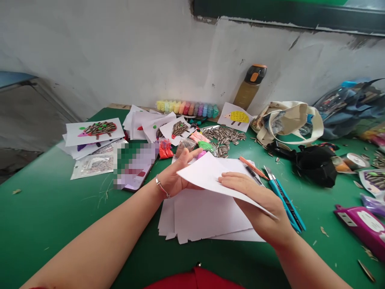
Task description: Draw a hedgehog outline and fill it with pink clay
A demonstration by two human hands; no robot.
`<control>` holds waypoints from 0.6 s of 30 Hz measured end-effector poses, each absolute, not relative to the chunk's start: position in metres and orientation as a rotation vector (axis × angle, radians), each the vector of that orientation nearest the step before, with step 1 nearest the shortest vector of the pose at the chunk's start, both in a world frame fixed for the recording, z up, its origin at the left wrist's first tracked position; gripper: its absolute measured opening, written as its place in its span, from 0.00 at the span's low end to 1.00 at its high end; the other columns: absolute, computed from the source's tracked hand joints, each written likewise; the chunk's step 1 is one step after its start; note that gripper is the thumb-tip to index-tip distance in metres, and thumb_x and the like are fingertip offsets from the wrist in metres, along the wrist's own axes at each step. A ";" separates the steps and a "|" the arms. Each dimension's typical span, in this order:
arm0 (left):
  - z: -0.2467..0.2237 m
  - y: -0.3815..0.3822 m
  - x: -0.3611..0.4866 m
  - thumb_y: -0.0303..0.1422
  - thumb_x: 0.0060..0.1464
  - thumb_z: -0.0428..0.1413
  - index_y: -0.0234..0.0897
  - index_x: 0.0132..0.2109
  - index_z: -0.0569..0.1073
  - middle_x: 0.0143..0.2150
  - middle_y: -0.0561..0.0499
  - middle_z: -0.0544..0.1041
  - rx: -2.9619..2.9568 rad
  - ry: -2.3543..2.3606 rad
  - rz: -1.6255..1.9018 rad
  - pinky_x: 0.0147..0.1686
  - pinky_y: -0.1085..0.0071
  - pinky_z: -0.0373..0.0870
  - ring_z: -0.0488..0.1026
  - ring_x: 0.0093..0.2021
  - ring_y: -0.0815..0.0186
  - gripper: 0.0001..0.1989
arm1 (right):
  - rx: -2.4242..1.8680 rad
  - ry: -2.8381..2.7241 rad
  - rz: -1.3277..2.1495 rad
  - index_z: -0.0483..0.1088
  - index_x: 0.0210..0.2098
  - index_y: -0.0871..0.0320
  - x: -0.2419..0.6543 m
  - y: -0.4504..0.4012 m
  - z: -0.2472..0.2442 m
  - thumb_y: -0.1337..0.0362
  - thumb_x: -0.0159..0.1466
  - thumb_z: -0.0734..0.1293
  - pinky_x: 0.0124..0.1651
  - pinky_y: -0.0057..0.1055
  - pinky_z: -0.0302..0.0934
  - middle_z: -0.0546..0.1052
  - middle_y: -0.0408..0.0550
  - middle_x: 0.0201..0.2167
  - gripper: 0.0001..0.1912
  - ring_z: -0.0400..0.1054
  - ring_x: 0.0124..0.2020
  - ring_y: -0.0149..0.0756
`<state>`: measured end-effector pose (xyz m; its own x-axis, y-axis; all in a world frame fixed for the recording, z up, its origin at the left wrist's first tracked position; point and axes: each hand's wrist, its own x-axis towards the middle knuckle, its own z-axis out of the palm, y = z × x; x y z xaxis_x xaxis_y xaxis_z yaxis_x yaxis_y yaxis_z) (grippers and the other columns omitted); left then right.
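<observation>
A white sheet of paper (207,172) is held up, tilted, above a stack of white sheets (207,216) on the green table. My right hand (258,200) grips its right side, the fingers lying over the top face and the thumb hidden beneath. At the sheet's left edge is my left hand (177,172), wearing a bracelet; its thumb and index finger are apart, and the other fingers are partly hidden behind the paper. Just right of the stack lie an orange pen (254,167), a dark pen and blue cutters (285,200).
Sunflower seeds (224,136), clay packets (165,148) and a row of coloured clay (186,108) lie behind. Hedgehog pictures (94,131) and a phone (136,166) are left. A bottle (250,86), tote bag (288,122), black pouch (315,162) and magenta case (361,226) are right.
</observation>
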<state>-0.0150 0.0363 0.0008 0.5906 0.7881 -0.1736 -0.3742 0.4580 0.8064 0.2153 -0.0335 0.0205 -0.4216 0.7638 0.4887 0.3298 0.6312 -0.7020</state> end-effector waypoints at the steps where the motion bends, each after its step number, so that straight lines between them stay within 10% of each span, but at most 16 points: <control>1: 0.002 0.036 -0.016 0.61 0.52 0.50 0.45 0.63 0.64 0.64 0.41 0.64 0.809 0.578 0.767 0.51 0.50 0.67 0.66 0.58 0.43 0.38 | -0.853 -1.995 0.679 0.69 0.55 0.50 0.217 -0.033 0.020 0.74 0.64 0.62 0.58 0.47 0.62 0.75 0.47 0.52 0.23 0.65 0.57 0.45; 18: -0.001 0.037 -0.011 0.46 0.44 0.66 0.32 0.31 0.77 0.33 0.45 0.78 1.167 0.902 0.780 0.46 0.59 0.71 0.77 0.40 0.58 0.19 | -1.303 -1.118 0.905 0.78 0.39 0.52 0.228 -0.020 0.000 0.58 0.55 0.73 0.47 0.47 0.66 0.80 0.46 0.41 0.13 0.71 0.47 0.52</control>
<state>-0.0105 0.0367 -0.0005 0.4393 0.8802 -0.1795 -0.0499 0.2234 0.9734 0.2282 -0.0201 -0.0004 0.2520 0.9614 0.1104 0.0920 0.0898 -0.9917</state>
